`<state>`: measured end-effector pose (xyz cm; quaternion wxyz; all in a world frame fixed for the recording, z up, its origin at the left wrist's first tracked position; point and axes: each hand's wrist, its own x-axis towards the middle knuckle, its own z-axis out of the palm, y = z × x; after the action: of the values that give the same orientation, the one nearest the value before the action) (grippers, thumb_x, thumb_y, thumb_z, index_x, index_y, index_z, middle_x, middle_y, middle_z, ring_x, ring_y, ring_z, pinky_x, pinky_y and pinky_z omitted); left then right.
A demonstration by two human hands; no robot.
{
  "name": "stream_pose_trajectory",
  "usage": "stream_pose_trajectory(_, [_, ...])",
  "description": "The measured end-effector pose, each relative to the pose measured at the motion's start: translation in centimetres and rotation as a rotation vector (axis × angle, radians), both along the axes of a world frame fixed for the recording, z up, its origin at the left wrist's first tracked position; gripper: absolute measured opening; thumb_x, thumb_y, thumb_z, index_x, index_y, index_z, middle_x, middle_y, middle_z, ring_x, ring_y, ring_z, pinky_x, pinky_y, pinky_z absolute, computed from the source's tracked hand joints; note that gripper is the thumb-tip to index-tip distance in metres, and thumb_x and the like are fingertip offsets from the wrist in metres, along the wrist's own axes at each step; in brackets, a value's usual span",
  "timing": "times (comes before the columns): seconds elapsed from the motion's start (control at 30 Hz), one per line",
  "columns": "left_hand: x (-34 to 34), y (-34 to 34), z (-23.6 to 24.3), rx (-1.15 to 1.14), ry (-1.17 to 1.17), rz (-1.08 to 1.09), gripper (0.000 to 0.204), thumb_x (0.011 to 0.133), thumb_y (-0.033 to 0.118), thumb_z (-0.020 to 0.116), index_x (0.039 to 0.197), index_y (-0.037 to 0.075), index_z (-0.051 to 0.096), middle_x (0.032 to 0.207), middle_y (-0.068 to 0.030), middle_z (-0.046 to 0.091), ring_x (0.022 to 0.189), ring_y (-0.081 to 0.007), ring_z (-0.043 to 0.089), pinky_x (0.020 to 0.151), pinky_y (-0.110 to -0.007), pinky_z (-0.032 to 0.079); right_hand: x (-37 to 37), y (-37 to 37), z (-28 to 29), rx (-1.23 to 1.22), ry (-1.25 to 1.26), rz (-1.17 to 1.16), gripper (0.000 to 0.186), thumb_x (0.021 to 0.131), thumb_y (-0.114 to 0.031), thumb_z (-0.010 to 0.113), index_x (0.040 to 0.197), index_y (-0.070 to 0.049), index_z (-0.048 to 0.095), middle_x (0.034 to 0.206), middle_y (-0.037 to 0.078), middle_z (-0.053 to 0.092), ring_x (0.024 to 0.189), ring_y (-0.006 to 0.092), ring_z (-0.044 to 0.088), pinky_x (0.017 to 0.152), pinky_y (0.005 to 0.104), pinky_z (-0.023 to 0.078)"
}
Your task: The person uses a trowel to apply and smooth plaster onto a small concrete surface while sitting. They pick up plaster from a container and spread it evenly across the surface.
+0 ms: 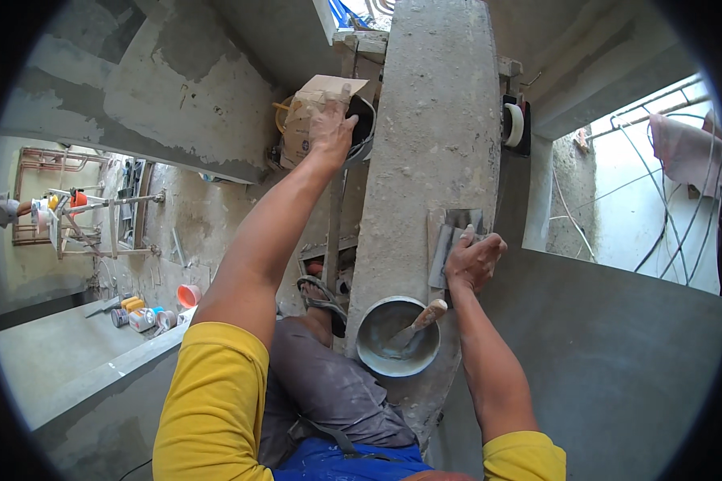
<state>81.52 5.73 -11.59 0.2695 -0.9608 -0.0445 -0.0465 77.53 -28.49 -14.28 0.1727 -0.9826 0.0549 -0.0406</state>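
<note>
My left hand (331, 132), slightly blurred, reaches forward to a brown cardboard piece (298, 132) and grips its upper part. The cardboard covers part of a bucket (367, 136) with a dark inside, just left of the plank. On the plank, my right hand (475, 260) is closed around a flat plastering trowel (443, 258), whose handle is hidden under my fingers. Nearer to me stands a round metal bowl (373, 353) with grey residue inside. A scraper with a worn wooden handle (431, 314) leans in it.
The long, rough, dusty plank (429, 104) runs away from me. A roll of white tape (513, 125) is at its right edge. My sandalled foot (321, 297) is left of it. Far left below are containers (142, 319), an orange bucket (188, 296) and another person's arm (8, 210).
</note>
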Motion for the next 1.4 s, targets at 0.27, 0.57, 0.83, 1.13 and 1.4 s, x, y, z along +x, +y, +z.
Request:
stream_pose_trajectory(0.27, [0.5, -1.2, 2.8, -0.275, -0.009, 0.216, 0.024, 0.087, 0.011, 0.057, 0.108, 0.019, 0.067, 0.113, -0.0132, 0.052, 0.106, -0.0345, 0.059, 0.073, -0.040, 0.057, -0.1, -0.4, 0.1, -0.010, -0.013, 0.001, 0.042, 0.093, -0.037, 0.056, 0.102, -0.002, 0.035, 0.110, 0.022, 0.043, 0.103, 0.0426, 0.052, 0.082, 0.0517, 0.048])
stream_pose_trajectory(0.57, [-0.9, 1.0, 6.7, -0.269, -0.219, 0.154, 0.036, 0.077, 0.009, 0.062, 0.113, 0.014, 0.064, 0.125, -0.0152, 0.046, 0.118, -0.0368, 0.050, 0.103, -0.047, 0.041, 0.0, -0.1, 0.1, 0.014, -0.015, 0.018, 0.042, 0.093, -0.037, 0.056, 0.103, -0.002, 0.035, 0.109, 0.022, 0.043, 0.103, 0.0421, 0.053, 0.080, 0.0522, 0.048])
stream_pose_trajectory(0.83, [0.2, 1.4, 6.3, -0.070, 0.453, -0.291, 0.023, 0.088, 0.011, 0.047, 0.092, 0.007, 0.069, 0.082, -0.0120, 0.069, 0.110, -0.0250, 0.061, 0.119, -0.041, 0.019, -0.1, -0.2, 0.2, 0.004, -0.039, 0.026, 0.041, 0.092, -0.036, 0.057, 0.102, -0.003, 0.035, 0.108, 0.021, 0.043, 0.102, 0.0423, 0.053, 0.080, 0.0526, 0.048])
stream_pose_trajectory(1.13, [2.7, 1.2, 0.9, 0.147, 0.639, -0.145, 0.029, 0.095, 0.022, 0.044, 0.093, 0.016, 0.072, 0.083, -0.0061, 0.071, 0.091, -0.0213, 0.068, 0.109, -0.037, 0.029, -0.3, 0.3, 0.5, 0.025, -0.041, 0.038, 0.041, 0.092, -0.034, 0.058, 0.103, -0.002, 0.034, 0.108, 0.022, 0.043, 0.102, 0.0430, 0.053, 0.081, 0.0526, 0.048])
stream_pose_trajectory(1.4, [2.8, -0.3, -0.6, -0.001, 0.383, -0.107, 0.031, 0.094, 0.024, 0.044, 0.111, 0.014, 0.069, 0.108, -0.0069, 0.065, 0.112, -0.0211, 0.056, 0.109, -0.038, 0.026, 0.0, -0.3, -0.2, 0.024, -0.019, 0.029, 0.041, 0.092, -0.034, 0.058, 0.103, -0.002, 0.034, 0.108, 0.022, 0.043, 0.102, 0.0425, 0.053, 0.081, 0.0519, 0.047])
